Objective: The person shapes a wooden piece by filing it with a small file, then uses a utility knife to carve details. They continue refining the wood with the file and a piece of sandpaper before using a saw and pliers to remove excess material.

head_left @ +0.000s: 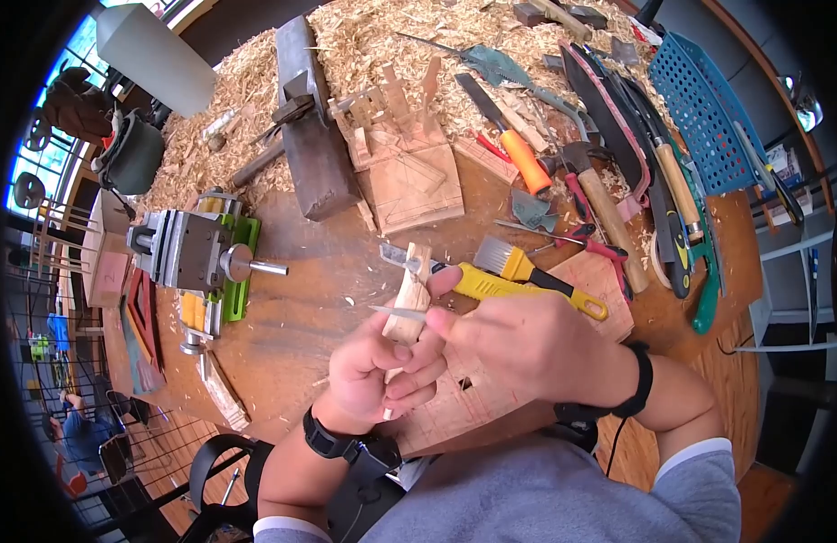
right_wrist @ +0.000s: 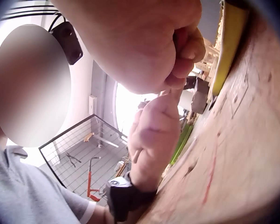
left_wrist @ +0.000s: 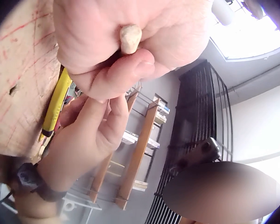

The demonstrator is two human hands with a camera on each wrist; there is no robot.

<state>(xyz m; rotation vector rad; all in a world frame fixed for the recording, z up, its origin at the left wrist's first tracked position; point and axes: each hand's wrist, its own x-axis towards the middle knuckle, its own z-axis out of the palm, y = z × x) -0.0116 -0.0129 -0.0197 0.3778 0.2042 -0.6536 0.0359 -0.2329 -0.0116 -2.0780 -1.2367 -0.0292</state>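
My left hand (head_left: pixel 368 371) grips a slim, roughly carved piece of wood (head_left: pixel 411 297), its far end pointing up and away from me. In the left wrist view, the rounded near end of the wood (left_wrist: pixel 130 38) pokes out between palm and fingers. My right hand (head_left: pixel 540 348) holds a thin pointed blade (head_left: pixel 400 311), which crosses the wood close to my left fingertips; its handle is hidden in the fist. Both hands are close together above a wooden block (head_left: pixel 436 421) with red pencil lines and a small square hole.
A yellow utility knife (head_left: pixel 483 283) and a flat brush (head_left: pixel 518 264) lie just beyond my hands. A grey vise (head_left: pixel 190 252) stands at left. Behind are a wooden plane-like block (head_left: pixel 319 172), an orange-handled chisel (head_left: pixel 524 161), wood shavings (head_left: pixel 246 68) and a blue basket (head_left: pixel 703 113).
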